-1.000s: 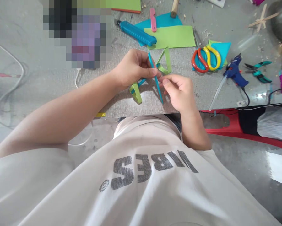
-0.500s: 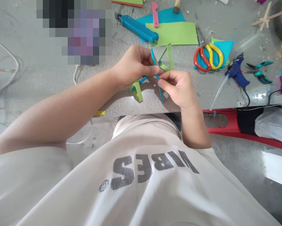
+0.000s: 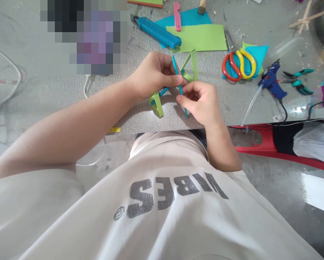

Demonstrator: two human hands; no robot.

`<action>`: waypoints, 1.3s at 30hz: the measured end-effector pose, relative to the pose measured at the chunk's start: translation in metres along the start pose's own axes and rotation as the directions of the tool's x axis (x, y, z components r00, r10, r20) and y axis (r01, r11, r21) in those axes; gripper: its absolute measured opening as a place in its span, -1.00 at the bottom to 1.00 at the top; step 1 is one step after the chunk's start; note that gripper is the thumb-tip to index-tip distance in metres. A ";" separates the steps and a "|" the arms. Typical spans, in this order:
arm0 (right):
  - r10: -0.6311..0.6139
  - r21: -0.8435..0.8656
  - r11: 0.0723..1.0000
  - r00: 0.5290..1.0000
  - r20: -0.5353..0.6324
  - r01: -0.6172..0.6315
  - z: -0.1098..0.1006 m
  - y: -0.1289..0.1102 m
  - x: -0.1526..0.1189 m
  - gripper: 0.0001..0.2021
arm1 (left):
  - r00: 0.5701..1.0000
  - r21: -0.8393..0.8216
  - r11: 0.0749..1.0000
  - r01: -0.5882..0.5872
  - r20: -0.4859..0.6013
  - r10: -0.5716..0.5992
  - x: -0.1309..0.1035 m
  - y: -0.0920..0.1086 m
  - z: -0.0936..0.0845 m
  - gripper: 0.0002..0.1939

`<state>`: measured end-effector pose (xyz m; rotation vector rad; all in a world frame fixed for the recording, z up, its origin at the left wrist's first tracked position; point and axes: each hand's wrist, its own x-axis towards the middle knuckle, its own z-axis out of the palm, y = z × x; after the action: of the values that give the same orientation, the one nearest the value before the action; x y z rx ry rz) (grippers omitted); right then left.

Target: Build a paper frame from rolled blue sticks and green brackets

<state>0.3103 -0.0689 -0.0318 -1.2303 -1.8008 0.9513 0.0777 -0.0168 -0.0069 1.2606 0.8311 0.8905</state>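
Observation:
Near the table's front edge, my left hand (image 3: 162, 74) pinches a narrow blue paper strip (image 3: 175, 65) near its upper half. My right hand (image 3: 201, 101) has its thumb and fingers closed around the lower half of the same strip. A folded green strip (image 3: 194, 65) stands up in a triangle just beyond my fingers. Below my left palm a folded green loop (image 3: 157, 104) is joined to a short blue piece (image 3: 164, 91). My fingers hide where these pieces meet.
On the grey table (image 3: 140, 119) lie a blue cutter (image 3: 158, 32), a green sheet (image 3: 200, 38), a pink tool (image 3: 177, 16), red-and-yellow-handled scissors (image 3: 248, 65), a blue glue gun (image 3: 272, 81) and teal pliers (image 3: 300, 83). A white cable (image 3: 5, 59) runs at left.
My right thumb has shifted slightly left across the blue strip. My left hand keeps its hold, and the view has moved a little.

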 end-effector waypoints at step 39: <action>-0.372 -0.438 0.828 0.927 0.036 0.350 -0.009 0.011 -0.022 -0.57 | 0.998 0.029 1.000 0.001 -0.059 0.001 -0.001 0.002 0.004 -0.62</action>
<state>0.3286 -0.0854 -0.0413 -1.0925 -2.1798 0.2992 0.0808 -0.0188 -0.0047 1.2650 0.8936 0.9224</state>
